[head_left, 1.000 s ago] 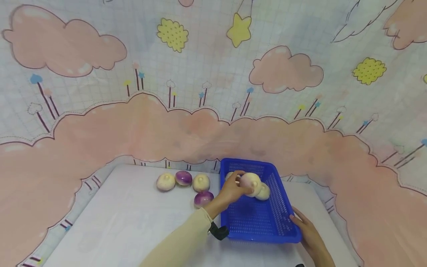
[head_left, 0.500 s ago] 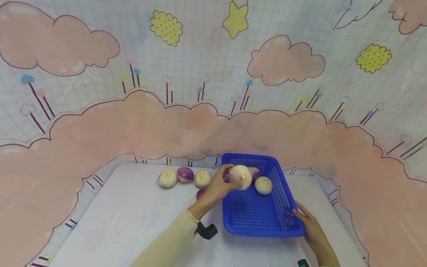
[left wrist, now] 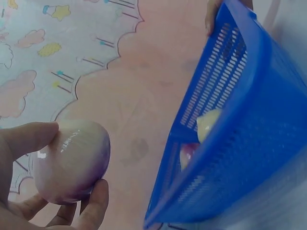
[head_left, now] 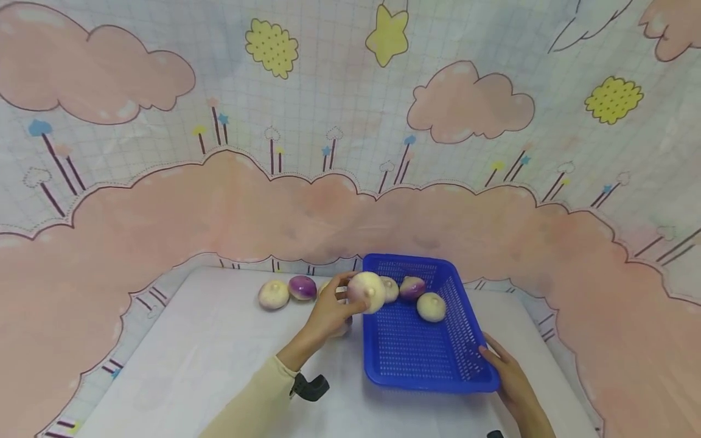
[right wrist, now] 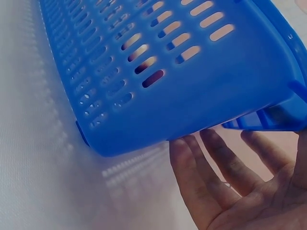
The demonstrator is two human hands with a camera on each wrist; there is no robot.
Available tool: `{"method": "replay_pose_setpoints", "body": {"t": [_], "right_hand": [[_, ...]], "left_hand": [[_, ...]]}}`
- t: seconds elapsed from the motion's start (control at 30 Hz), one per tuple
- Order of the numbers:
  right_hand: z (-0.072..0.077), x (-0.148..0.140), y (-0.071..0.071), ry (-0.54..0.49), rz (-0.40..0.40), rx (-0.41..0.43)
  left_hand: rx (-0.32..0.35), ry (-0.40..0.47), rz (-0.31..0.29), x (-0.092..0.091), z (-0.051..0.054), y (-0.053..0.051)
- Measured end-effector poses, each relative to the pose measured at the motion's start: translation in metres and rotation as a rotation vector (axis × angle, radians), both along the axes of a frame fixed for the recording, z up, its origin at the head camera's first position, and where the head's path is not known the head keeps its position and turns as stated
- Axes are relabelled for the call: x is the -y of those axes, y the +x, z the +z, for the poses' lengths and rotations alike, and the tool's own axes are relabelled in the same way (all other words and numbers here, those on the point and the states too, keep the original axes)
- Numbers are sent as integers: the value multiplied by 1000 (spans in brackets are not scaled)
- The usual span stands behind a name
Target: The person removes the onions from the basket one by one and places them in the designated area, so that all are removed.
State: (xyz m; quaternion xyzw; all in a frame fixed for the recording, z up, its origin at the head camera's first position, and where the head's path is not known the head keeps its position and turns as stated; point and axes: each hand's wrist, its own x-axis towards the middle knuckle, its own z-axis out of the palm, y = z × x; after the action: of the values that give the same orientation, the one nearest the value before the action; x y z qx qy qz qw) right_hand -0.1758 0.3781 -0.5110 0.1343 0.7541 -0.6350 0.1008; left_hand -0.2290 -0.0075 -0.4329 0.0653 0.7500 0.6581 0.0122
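Note:
My left hand (head_left: 328, 311) holds a white and pale-purple turnip (head_left: 366, 292) between thumb and fingers, raised at the left rim of a blue plastic basket (head_left: 416, 383). In the left wrist view the held turnip (left wrist: 72, 160) shows its purple underside. Inside the basket, toward the back, lie three turnips, among them a purple-topped turnip (head_left: 412, 288) and a white turnip (head_left: 431, 307). At the basket's right side, my right hand (head_left: 512, 377) grips the rim, thumb over the edge; its fingers (right wrist: 230, 158) reach along the outside in the right wrist view.
Several turnips sit on the white table (head_left: 181, 365) left of the basket, including a pale turnip (head_left: 273, 295) and a purple turnip (head_left: 302, 288). My left hand partly covers others there. A printed cloth backdrop (head_left: 219, 207) rises behind the table.
My left hand has moved left with the turnip, from above the basket's interior to its left rim, uncovering turnips inside. The right hand stays on the basket.

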Motion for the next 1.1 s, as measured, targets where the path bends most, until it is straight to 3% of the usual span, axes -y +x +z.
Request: {"method": "replay_pose_setpoints", "body": {"t": [0.2, 0.6, 1.1], "right_hand": [[0, -1, -1, 21, 7, 7], [-4, -1, 1, 36, 11, -12], [-5, 1, 0, 24, 1, -28]], "left_hand": [[32, 18, 43, 22, -10, 0], [75, -42, 116, 68, -25, 2], [148, -69, 163, 99, -50, 1]]}}
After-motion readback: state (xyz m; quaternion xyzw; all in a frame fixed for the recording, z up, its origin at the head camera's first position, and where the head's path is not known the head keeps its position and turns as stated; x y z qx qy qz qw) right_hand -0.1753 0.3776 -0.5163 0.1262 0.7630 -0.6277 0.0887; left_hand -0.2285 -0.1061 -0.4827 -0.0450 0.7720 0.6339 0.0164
